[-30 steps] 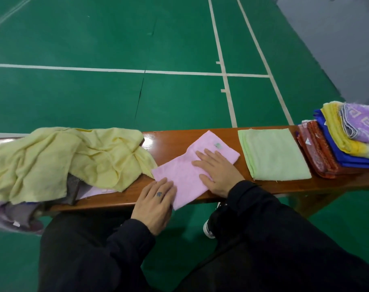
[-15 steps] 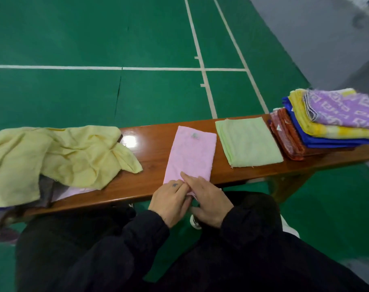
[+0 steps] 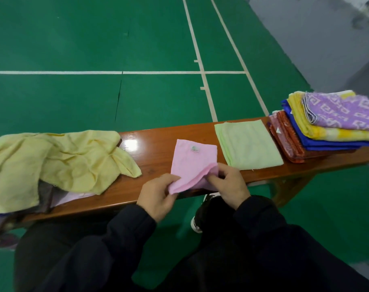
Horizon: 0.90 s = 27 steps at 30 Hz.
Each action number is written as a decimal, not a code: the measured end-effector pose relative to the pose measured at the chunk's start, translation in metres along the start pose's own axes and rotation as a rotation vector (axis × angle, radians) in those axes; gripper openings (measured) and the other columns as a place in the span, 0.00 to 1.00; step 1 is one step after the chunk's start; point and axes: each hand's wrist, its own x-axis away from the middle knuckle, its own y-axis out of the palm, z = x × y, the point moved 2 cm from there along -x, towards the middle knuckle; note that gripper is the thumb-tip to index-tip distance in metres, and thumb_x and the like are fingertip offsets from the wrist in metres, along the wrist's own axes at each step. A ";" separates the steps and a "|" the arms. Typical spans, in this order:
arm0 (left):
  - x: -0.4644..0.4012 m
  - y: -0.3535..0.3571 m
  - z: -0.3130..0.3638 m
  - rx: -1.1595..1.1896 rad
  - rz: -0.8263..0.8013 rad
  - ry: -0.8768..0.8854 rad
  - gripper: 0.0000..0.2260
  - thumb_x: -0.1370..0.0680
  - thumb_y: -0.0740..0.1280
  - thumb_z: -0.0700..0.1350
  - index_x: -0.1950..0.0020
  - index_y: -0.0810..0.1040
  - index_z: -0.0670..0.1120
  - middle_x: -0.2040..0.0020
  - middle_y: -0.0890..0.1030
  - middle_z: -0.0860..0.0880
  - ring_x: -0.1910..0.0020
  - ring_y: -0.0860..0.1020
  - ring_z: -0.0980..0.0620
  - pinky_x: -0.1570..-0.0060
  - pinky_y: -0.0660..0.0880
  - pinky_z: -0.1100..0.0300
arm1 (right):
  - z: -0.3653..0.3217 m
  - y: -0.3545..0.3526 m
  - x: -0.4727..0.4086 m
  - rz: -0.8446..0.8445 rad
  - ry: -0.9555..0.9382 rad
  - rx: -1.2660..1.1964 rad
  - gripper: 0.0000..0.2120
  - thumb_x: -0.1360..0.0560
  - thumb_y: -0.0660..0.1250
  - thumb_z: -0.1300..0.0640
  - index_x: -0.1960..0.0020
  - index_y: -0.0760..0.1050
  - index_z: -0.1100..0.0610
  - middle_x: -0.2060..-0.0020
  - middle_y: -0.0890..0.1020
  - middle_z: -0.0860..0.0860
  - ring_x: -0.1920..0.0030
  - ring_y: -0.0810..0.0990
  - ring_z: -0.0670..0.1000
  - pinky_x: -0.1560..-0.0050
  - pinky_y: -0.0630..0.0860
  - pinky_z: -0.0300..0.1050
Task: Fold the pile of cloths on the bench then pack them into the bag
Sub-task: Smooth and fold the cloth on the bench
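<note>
A pink cloth [image 3: 193, 160] lies on the wooden bench [image 3: 156, 152], its near end lifted off the wood. My left hand [image 3: 158, 196] pinches that near edge on the left, and my right hand [image 3: 231, 186] pinches it on the right. To the left sits the unfolded pile, topped by a crumpled pale yellow cloth [image 3: 59, 163] with grey and pink cloths under it. A folded light green cloth [image 3: 247, 144] lies flat to the right of the pink one. No bag is in view.
At the bench's right end stands a stack of folded cloths [image 3: 326, 127]: purple patterned on top, then yellow, blue and red. Green court floor with white lines lies beyond the bench. My dark-trousered legs and a shoe [image 3: 197, 222] are below the near edge.
The pink cloth was turned from slanted to lengthwise across the bench. Both hands went from pressing flat on it to pinching its near end and lifting it.
</note>
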 end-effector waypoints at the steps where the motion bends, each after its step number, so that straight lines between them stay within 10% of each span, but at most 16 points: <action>1: -0.009 0.000 0.001 0.069 0.001 -0.067 0.08 0.20 0.65 0.45 0.46 0.83 0.50 0.52 0.84 0.56 0.55 0.81 0.55 0.56 0.78 0.59 | 0.000 -0.002 -0.007 0.041 0.018 0.020 0.10 0.21 0.70 0.56 0.56 0.79 0.64 0.63 0.82 0.55 0.60 0.78 0.56 0.56 0.76 0.52; 7: -0.074 0.009 0.001 -0.075 0.034 -0.291 0.18 0.17 0.61 0.55 0.65 0.70 0.52 0.70 0.74 0.53 0.68 0.73 0.50 0.68 0.65 0.55 | -0.005 -0.006 -0.040 0.245 0.183 0.337 0.18 0.21 0.66 0.46 0.61 0.75 0.59 0.67 0.77 0.55 0.63 0.75 0.56 0.63 0.72 0.49; 18: -0.113 0.026 -0.019 -0.382 0.018 -0.424 0.18 0.18 0.58 0.59 0.61 0.72 0.49 0.68 0.75 0.52 0.66 0.76 0.45 0.60 0.76 0.53 | 0.002 -0.003 -0.062 0.230 0.277 0.742 0.16 0.18 0.56 0.36 0.50 0.73 0.47 0.56 0.80 0.49 0.57 0.75 0.55 0.55 0.71 0.47; 27: -0.105 0.030 -0.019 -0.673 0.061 -0.421 0.31 0.24 0.55 0.70 0.35 0.73 0.47 0.37 0.74 0.44 0.40 0.71 0.42 0.43 0.70 0.46 | 0.000 -0.001 -0.037 0.244 0.242 0.618 0.18 0.20 0.59 0.35 0.39 0.67 0.47 0.55 0.78 0.45 0.53 0.79 0.53 0.53 0.75 0.49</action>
